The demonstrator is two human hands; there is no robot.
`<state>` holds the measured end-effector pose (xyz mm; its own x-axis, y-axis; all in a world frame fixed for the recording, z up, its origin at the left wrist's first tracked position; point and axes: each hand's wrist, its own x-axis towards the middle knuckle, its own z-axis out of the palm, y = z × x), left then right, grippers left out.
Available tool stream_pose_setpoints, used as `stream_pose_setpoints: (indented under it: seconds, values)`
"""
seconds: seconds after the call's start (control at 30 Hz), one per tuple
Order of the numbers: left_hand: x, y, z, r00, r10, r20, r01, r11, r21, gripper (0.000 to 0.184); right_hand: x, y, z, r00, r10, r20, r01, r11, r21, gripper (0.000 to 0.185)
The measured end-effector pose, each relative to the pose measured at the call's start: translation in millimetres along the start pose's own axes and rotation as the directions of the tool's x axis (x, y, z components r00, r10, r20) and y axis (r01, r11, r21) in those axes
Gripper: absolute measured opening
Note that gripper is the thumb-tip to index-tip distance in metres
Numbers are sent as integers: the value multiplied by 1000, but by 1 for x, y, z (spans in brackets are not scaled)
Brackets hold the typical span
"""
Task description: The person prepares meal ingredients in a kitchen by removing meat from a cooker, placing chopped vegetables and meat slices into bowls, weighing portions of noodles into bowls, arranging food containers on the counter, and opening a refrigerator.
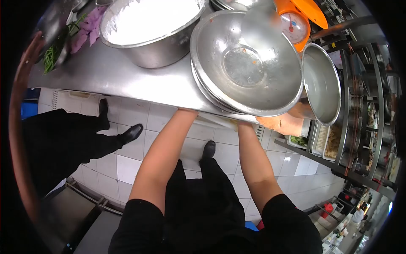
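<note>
My left forearm (165, 152) and right forearm (256, 158) reach forward beneath the front edge of the steel counter (114, 80). Both hands are hidden under it, so what they touch or hold does not show. Above them, a stack of wide steel mixing bowls (253, 91) stands at the counter's edge. Small orange bits lie in the top bowl. To its left is a steel pot (156, 57) filled with white powder. On the right, a smaller steel bowl (323, 80) sits near a cardboard-coloured piece (281, 122), partly covered.
An orange dial scale (294, 27) stands behind the bowls. Green herbs (51, 58) and pink leaves (88, 29) lie at the far left. Another person in black trousers (63, 137) stands to my left. Steel shelving (353, 97) with food trays lines the right.
</note>
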<state>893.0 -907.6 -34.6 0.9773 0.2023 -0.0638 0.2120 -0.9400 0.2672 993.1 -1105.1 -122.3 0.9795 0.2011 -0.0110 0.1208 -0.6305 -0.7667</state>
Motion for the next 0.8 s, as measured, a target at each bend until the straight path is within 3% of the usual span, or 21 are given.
stream_pose_setpoints:
  seconds: [0.17,0.23,0.27,0.33,0.37,0.43,0.5,0.57,0.63,0.73,0.8]
  values:
    - [-50,3,-37,985,-40,-167,2,975,-220,40,-18,2,8,996,-74,48,83,971,-225,40]
    - [-76,8,-63,989,-145,-24,125,916,-381,39,-38,4,-12,993,-100,67,114,961,-252,39]
    - [-87,7,-66,991,-131,-27,110,917,-384,39,-53,-5,-28,992,-124,14,123,962,-243,39]
    - [-106,7,-63,946,-222,-236,101,894,-436,38,-81,-38,-61,956,-197,-217,145,962,-232,27]
    - [-118,10,-67,952,-200,-230,83,896,-435,38,-103,-65,-88,991,108,-78,-115,990,-84,23]
    - [-140,19,-76,955,-295,33,210,593,-777,44,-139,-78,-114,980,195,-34,-196,980,-23,21]
    - [-160,23,-83,969,-240,64,195,573,-796,38,-179,-96,-139,971,240,-7,-240,971,-17,22]
    - [-183,27,-98,873,-135,468,485,339,-806,31,-219,-103,-157,958,284,28,-284,959,-16,24]
    - [-209,26,-109,882,-46,469,456,336,-824,30,-255,-105,-171,941,326,92,-336,933,132,24]
    - [-248,38,-150,825,149,545,540,75,-838,28,-288,-131,-206,943,324,81,-331,938,100,23]
    - [-265,42,-164,832,211,513,542,-117,-832,48,-291,-152,-228,944,324,65,-330,932,150,21]
